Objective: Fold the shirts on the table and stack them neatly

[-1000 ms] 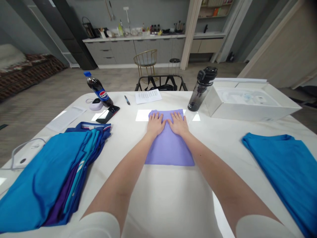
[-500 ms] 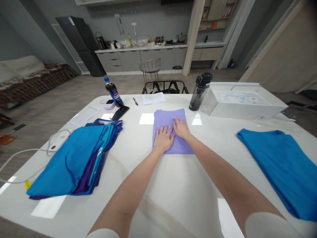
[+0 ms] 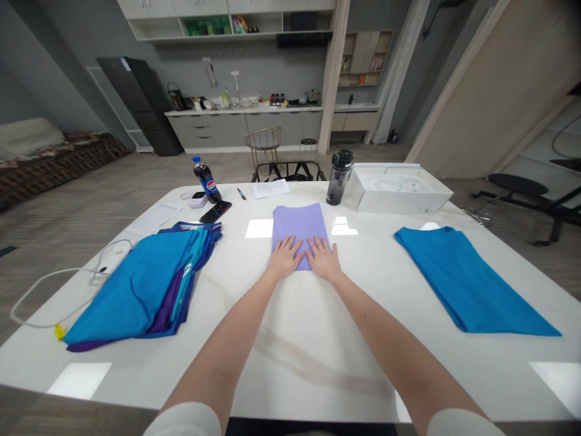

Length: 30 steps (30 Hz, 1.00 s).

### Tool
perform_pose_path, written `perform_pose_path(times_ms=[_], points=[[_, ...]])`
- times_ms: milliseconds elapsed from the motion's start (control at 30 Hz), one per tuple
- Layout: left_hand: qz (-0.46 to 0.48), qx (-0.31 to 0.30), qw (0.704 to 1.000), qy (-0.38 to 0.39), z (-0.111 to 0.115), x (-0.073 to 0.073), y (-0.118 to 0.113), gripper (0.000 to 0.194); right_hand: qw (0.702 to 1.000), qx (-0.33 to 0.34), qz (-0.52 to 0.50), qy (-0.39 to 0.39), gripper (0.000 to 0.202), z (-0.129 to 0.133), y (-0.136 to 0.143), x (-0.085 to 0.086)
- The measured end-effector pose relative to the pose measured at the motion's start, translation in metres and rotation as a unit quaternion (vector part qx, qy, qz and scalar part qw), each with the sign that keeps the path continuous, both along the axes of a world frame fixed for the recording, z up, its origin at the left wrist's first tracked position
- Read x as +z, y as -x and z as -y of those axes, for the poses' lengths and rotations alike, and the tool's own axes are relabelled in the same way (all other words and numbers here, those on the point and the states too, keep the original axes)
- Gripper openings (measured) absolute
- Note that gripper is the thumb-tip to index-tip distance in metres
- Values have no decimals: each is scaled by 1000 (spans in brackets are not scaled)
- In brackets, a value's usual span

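Unclenched and spread, the left hand (image 3: 284, 257) and right hand (image 3: 324, 258) lie flat on the lavender cloth (image 3: 299, 220), on a white table (image 3: 313, 345) between garment stack (image 3: 136, 281) and single blue garment (image 3: 467, 281).

Cloth (image 3: 299, 221) on table (image 3: 308, 345), clothes pile (image 3: 136, 284) to left

Home-style kitchen (image 3: 263, 75), grey base cabinets (image 3: 227, 128), tall dark fridge (image 3: 141, 104), white wall cupboards (image 3: 202, 7)
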<state>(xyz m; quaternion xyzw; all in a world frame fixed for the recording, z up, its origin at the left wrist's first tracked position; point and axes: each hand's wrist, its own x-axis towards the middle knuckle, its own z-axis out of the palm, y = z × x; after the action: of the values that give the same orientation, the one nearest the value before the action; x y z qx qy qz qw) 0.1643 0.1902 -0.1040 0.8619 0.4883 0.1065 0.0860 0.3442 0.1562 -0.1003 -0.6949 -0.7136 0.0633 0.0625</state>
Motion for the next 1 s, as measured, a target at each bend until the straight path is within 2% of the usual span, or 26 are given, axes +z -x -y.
perform_pose_path(times_ms=[200,400,533,667,833,933,1000], points=[[-26,20,999,33,29,-1,10,73,1000,-8,7,24,63,24,2,0],[-41,36,997,51,58,-1,23,77,1000,10,5,29,67,64,-7,-1],[-43,41,998,35,81,-3,34,71,1000,4,-3,-9,66,92,-14,-2],[-14,56,998,-25,102,-3,43,55,993,-71,-16,-90,57,110,-14,3],[18,184,978,-101,118,7,45,39,982,-153,-31,-103,51,113,-13,13],[6,278,956,-94,119,13,44,38,976,-188,-52,-101,51,109,-15,15],[3,314,947,-74,115,14,44,42,974,-197,-59,-96,49,106,-16,14]])
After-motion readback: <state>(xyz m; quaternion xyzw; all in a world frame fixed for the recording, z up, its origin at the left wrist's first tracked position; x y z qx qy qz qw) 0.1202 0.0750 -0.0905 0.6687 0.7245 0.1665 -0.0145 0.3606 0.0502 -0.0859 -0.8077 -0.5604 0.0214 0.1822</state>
